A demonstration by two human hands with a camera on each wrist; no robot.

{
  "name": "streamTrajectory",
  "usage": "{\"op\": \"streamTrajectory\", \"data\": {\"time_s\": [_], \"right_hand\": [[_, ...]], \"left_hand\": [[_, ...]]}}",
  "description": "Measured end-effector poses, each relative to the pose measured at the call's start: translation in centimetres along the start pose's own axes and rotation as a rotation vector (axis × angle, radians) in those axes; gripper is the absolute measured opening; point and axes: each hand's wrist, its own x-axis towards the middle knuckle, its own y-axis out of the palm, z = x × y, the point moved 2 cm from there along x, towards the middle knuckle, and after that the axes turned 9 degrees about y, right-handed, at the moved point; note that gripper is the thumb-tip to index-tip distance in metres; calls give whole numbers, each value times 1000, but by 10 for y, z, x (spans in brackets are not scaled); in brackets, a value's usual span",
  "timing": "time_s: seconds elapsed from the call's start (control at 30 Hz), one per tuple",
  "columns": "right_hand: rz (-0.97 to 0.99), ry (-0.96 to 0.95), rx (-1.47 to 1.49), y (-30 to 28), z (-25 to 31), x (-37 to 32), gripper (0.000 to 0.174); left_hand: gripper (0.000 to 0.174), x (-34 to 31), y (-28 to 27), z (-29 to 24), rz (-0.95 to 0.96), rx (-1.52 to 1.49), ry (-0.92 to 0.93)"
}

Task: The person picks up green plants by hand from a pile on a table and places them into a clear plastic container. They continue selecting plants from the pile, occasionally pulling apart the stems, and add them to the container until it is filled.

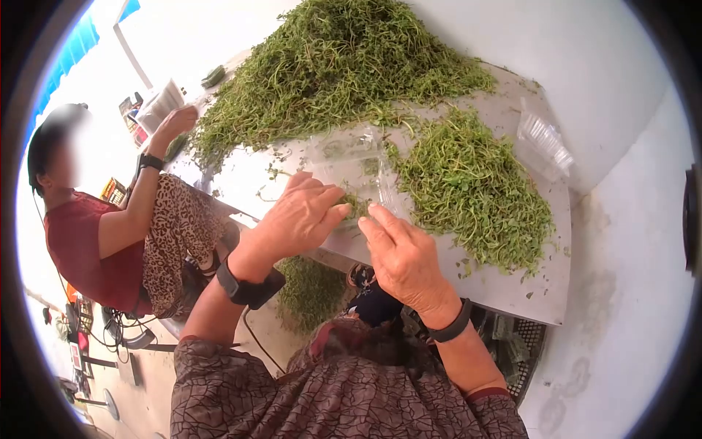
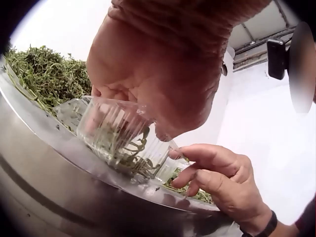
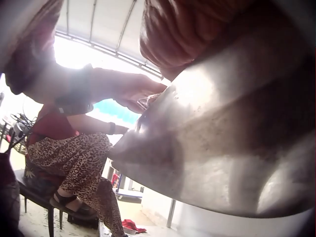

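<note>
A clear ribbed plastic box (image 2: 116, 131) with some leafy green sprigs (image 2: 140, 153) inside lies at the table's near edge. My left hand (image 1: 296, 216) grips it from above, thumb at the rim; its fingers show partly through the clear wall in the left wrist view. From the other side my right hand (image 1: 402, 260) pinches the box's edge between thumb and forefinger. The box's clear lid (image 1: 344, 146) spreads away from me. In the right wrist view, my right hand (image 3: 182, 34) is cropped at the top and its fingertips are hidden.
A big heap of greens (image 1: 344, 66) covers the back of the metal table (image 1: 545, 293); a smaller pile (image 1: 475, 190) lies right of the box. Stacked clear boxes (image 1: 545, 139) stand at the right edge. Another person (image 1: 95, 234) sits at left. A dark crate (image 1: 530, 344) is below.
</note>
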Motion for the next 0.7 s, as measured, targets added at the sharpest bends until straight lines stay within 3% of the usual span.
{"op": "streamTrajectory", "data": {"time_s": [0.13,0.23,0.3,0.43,0.53,0.6,0.7], "right_hand": [[-20,-1,-7,1,0,0,42],[-21,14,-4,1,0,0,42],[-21,17,-7,0,0,0,42],[-23,15,-17,0,0,2,41],[-54,12,11,0,0,3,40],[-46,21,14,-1,1,3,40],[-56,49,24,-2,1,2,41]], "left_hand": [[38,-3,2,4,-47,-46,78],[40,-3,-1,2,49,-145,17],[34,-5,-3,-2,-224,-93,128],[34,-6,-6,-9,-267,-19,204],[35,-8,0,-11,-190,-2,287],[37,-9,8,-5,-43,-54,213],[37,-8,7,-6,-23,-64,178]]}}
